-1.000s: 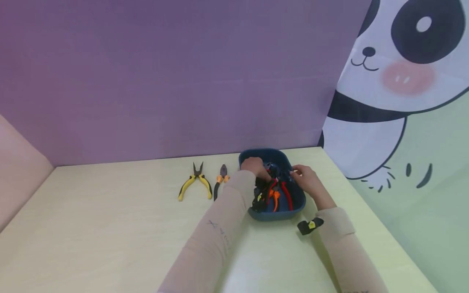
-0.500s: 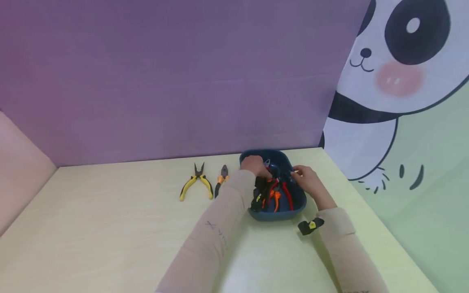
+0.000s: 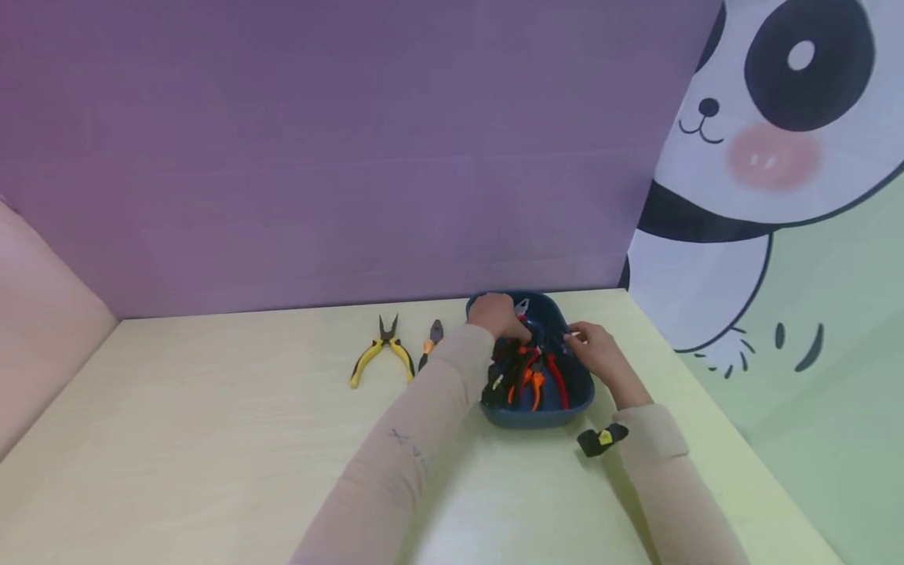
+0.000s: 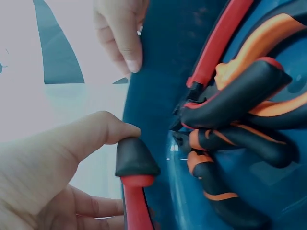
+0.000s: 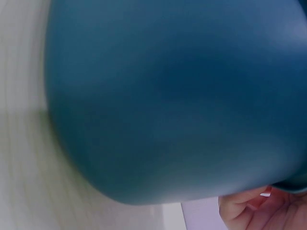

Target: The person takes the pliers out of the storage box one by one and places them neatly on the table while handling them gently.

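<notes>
Left hand (image 3: 498, 315) has edged upward, right of the head view's centre, curled round a red handle (image 4: 137, 203); right hand (image 3: 595, 347) pinches the right rim of the bin (image 3: 537, 419).

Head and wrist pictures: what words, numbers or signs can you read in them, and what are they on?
"X", probably: the upper dark mark on the long beige left sleeve; the marks below it are too blurred.
Small black device with a yellow patch: too small to tell if it has writing.
Black, red and orange plier handles and dark-blue rounded plastic box: no readable text.
</notes>
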A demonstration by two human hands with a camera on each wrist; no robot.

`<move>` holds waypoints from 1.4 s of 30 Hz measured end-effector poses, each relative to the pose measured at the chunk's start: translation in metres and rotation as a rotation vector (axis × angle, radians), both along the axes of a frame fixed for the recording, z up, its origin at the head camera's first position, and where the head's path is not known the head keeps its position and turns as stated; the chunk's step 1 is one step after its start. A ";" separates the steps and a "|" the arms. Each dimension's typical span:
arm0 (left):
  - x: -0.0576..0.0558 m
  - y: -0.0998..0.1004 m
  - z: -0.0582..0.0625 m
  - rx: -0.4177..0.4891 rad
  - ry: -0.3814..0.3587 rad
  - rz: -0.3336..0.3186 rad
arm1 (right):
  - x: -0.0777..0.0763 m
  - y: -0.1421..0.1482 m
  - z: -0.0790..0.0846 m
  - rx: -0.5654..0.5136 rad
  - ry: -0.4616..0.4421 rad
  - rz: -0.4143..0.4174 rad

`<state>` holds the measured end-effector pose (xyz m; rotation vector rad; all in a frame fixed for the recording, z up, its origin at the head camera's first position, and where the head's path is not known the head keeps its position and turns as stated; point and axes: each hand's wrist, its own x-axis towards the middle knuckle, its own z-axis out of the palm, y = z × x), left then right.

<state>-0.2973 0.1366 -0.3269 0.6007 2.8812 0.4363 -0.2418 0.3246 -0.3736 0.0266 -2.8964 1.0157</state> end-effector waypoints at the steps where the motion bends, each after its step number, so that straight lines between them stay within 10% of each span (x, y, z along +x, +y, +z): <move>1: 0.000 0.000 0.001 0.006 -0.006 0.003 | 0.000 0.000 0.000 0.002 0.002 0.002; 42: 0.014 -0.066 0.032 0.090 -0.048 0.038 | -0.010 0.014 -0.006 0.053 0.021 0.024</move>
